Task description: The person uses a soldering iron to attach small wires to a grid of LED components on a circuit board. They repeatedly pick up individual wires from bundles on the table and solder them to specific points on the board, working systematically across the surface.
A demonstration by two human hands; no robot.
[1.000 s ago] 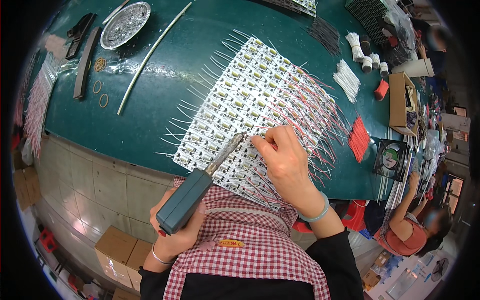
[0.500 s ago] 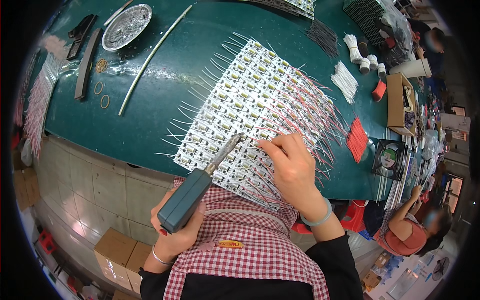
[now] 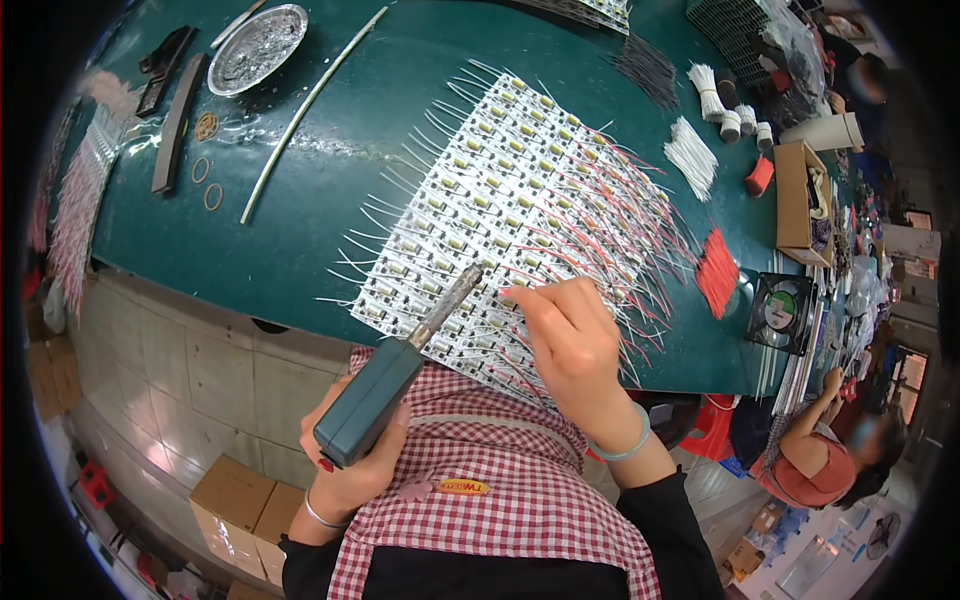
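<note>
My left hand [image 3: 362, 455] is wrapped round the dark green handle of a soldering iron [image 3: 372, 400]. Its metal tip touches or hovers just over a panel of small white circuit boards [image 3: 440, 225]; I cannot tell which. Rows of yellowish parts cover the panel, with white wires sticking out on its left and red and white wires [image 3: 625, 230] on its right. Over the panel's near right part, my right hand [image 3: 575, 335] is closed in a pinch beside the iron's tip. Whatever sits between those fingertips is too small to make out among the thin wires.
Bundles of red wires [image 3: 716, 272] and white wires [image 3: 691, 158] lie to the right, near a small black fan [image 3: 780, 312] and a cardboard box [image 3: 797, 205]. A metal dish [image 3: 258, 50], a long pale rod [image 3: 310, 118] and rubber bands [image 3: 206, 127] are at left. Co-workers sit at right.
My right hand's pinched fingertips have moved a little left and nearer to me. The soldering iron in my left hand has hardly moved, and the picture has shifted slightly.
</note>
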